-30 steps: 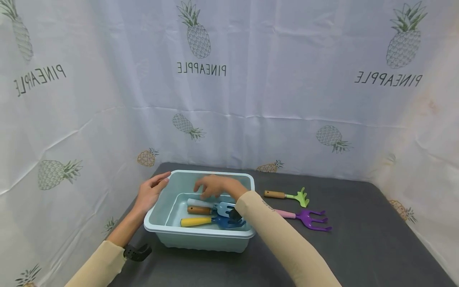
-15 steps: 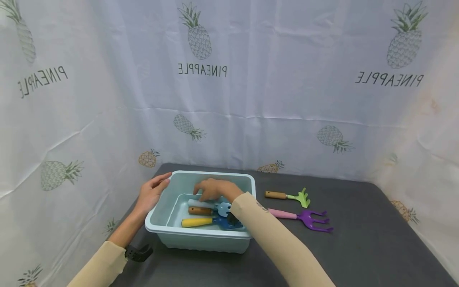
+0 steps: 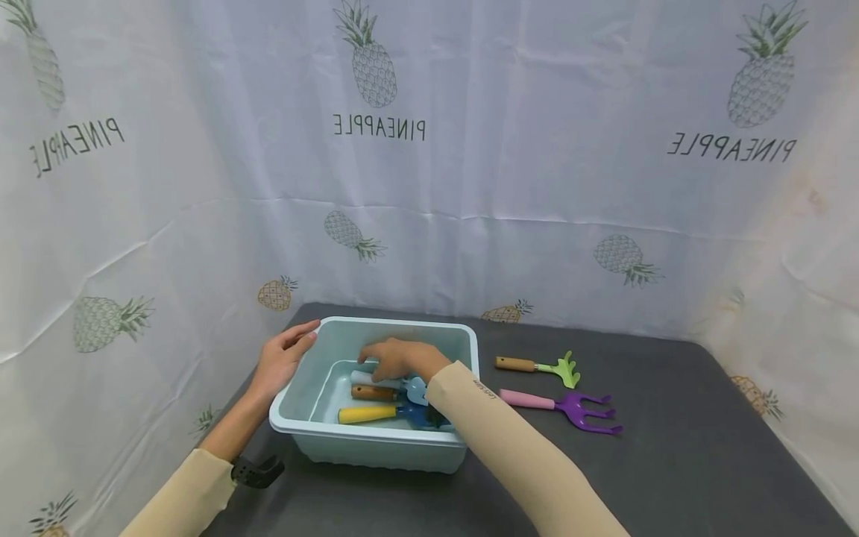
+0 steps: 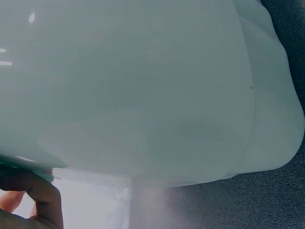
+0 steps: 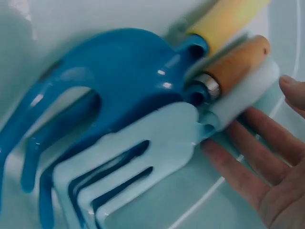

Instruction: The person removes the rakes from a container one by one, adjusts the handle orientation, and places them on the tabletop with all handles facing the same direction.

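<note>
A pale blue-green plastic basin (image 3: 382,453) stands on the dark table. My left hand (image 3: 277,365) grips its left rim near the back corner; bent fingers show at the rim in the left wrist view. Inside lie three garden hand tools side by side: a light blue fork (image 5: 167,138), one with a wooden handle (image 5: 238,64), and a blue rake with a yellow handle (image 5: 233,21). My right hand (image 5: 271,171) reaches into the basin, its extended fingers at the far side of the light blue handle. The thumb is apart near the handle's end. The blue heads overlap, partly hiding the wooden-handled tool's head.
Right of the basin lie a small green rake (image 3: 565,369) with a wooden handle and a purple fork (image 3: 580,410) with a pink handle. A white curtain (image 3: 537,171) printed with pineapples closes off the back and sides of the table (image 3: 705,447).
My right hand has shifted slightly left and down toward the light blue handle, and its forearm has moved left, uncovering more of the pink handle. The left hand stays at the rim.
</note>
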Demonstrator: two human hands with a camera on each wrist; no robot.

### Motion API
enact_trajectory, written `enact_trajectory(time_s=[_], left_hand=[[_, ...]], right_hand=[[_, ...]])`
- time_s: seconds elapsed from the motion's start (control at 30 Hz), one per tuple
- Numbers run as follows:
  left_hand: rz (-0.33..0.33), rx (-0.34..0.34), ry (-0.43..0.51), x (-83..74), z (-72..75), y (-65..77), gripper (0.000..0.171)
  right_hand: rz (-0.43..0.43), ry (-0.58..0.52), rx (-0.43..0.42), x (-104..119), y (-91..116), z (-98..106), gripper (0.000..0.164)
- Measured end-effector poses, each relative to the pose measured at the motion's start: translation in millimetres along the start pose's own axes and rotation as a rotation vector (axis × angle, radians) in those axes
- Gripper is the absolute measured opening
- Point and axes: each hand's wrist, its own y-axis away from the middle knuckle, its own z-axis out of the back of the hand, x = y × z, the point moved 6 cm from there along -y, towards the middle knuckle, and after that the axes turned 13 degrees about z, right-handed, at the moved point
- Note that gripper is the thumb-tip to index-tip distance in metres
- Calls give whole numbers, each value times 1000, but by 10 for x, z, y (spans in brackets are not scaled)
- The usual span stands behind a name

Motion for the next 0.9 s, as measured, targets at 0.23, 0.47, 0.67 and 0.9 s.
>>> enact_trajectory(time_s=[0.23,0.47,0.67,0.9], left_hand=[[3,-17,-11,1,21,6,51],[-1,-22,-11,-1,22,13,51],[-4,-29,9,11,24,19,49],[0,-21,6,14,10,1,50]], right_hand=[[-10,11,-4,3,-13,-34,49],[-9,80,-31,30,9,-40,57],[7,114,-47,50,7,-48,62],[42,163,-43,70,-3,-46,66]])
